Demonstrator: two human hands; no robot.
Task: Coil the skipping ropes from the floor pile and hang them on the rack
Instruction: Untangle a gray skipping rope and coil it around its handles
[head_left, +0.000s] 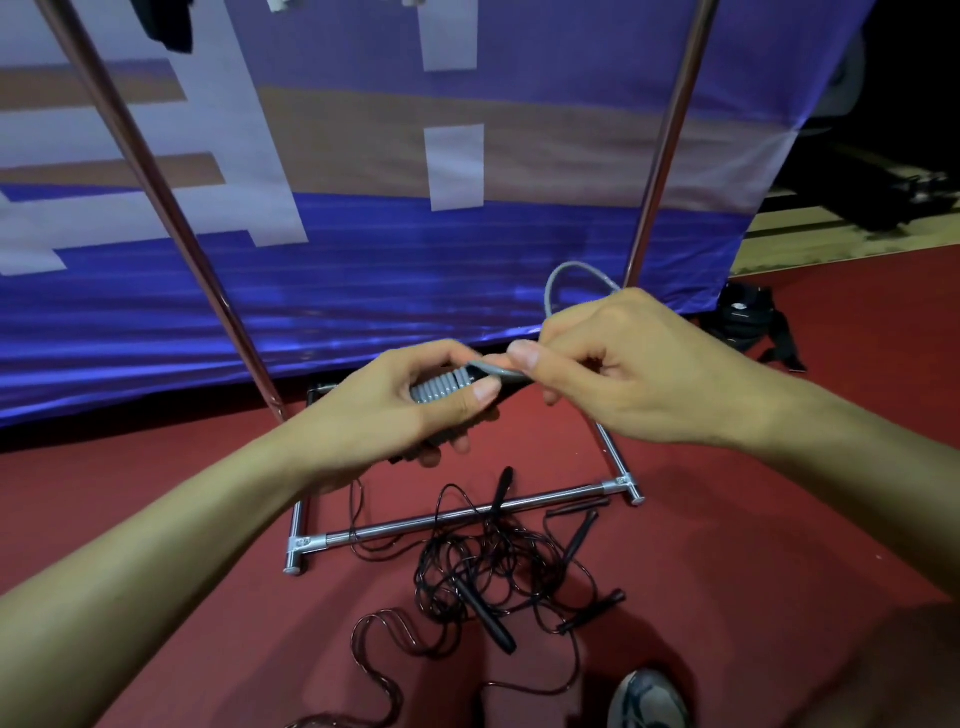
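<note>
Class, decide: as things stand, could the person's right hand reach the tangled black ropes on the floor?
Probably not yet: the right hand pinches the grey rope being wound with the left hand. Nothing covers the black ropes below.

Two hands show: the left hand (410, 410) and the right hand (618, 364); between them, one grey rope (563, 273) wound into a bundle. One metal rack (467, 512) stands on the floor, with two slanting uprights in view. One tangled pile of black ropes (483, 566) lies below; at least five black handles show in it, though the ropes themselves cannot be counted. One shoe (647, 701) shows
</note>
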